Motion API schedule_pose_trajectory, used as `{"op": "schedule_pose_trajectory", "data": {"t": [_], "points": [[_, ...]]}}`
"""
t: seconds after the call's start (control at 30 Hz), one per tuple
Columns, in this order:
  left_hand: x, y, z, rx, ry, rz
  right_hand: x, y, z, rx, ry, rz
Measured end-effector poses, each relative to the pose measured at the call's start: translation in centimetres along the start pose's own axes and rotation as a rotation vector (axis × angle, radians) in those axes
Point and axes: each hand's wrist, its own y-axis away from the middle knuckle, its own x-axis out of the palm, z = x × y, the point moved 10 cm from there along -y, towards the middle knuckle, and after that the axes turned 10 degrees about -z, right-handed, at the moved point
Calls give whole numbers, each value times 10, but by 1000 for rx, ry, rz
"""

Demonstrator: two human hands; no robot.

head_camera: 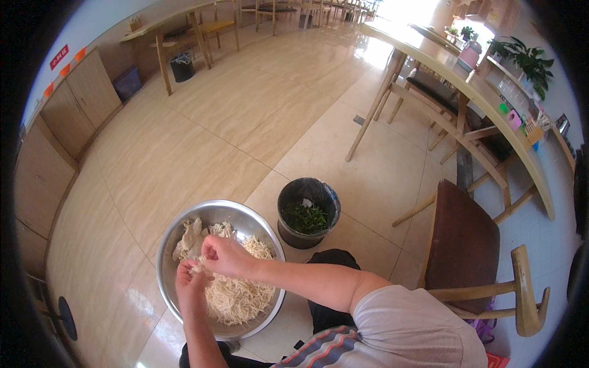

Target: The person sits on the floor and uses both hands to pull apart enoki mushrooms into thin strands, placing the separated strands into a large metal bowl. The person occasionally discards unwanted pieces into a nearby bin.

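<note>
A large steel bowl (221,205) holds a heap of pale shredded strands (239,299), which look like shredded cooked meat, and larger unshredded pale pieces (189,241) at its far left. Over the bowl's left part, my left hand (189,278) has its fingers closed on a small pale shredded piece (199,267). My right hand (225,255) is just above and to the right of it, fingers curled near the same piece; whether it grips anything is hidden.
A black bin (308,239) with green scraps stands right of the bowl. A brown-backed wooden chair (462,244) and a long wooden table (487,99) are at the right. Wooden cabinets (83,99) line the left; another black bin (182,69) stands farther back.
</note>
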Motion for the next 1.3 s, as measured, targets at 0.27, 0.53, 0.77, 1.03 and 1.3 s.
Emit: {"op": "schedule_pose_trajectory", "data": {"t": [0.27, 0.53, 0.77, 1.03, 1.3], "points": [[-4, -4, 10, -37, -28, 73, 7, 5, 5, -49, 26, 29], [0, 0, 1, 0, -24, -15, 5, 3, -4, 43, -32, 41], [-9, -5, 8, 0, -75, 12, 5, 5, 3, 14, 30, 17], [-5, -4, 2, 29, -57, 29, 5, 3, 1, -19, 33, 45], [1, 1, 4, 15, -121, 46, 13, 4, -3, -76, 67, 85]]}}
